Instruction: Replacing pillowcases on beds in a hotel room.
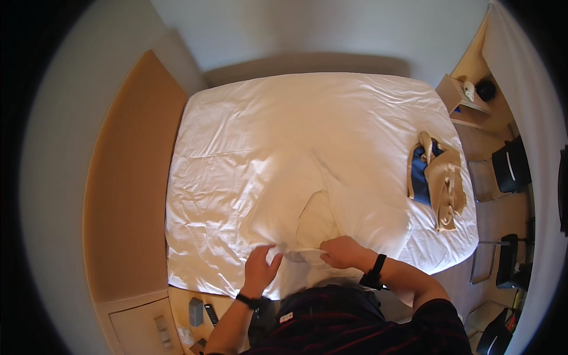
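Note:
A white bed cover (310, 115) lies wrinkled over the bed in front of me. Close to my body, a white cloth (372, 208), perhaps part of the same cover, shows a curved fold or opening (313, 217). My right hand (344, 252) pinches the near edge of this cloth between thumb and fingers. To its left, my left hand (262, 268) hovers at or just over the bedding, thumb and fingers apart with nothing between them. Whether its fingertips touch the fabric is hard to tell. Each wrist wears a black band.
A tan and navy garment (437, 182) lies on the bed's right side. A wooden headboard (133, 186) stands left. At lower left, a bedside surface holds a grey box (195, 312) and a remote control (211, 314). Black chairs (511, 164) and a shelf (470, 104) are right.

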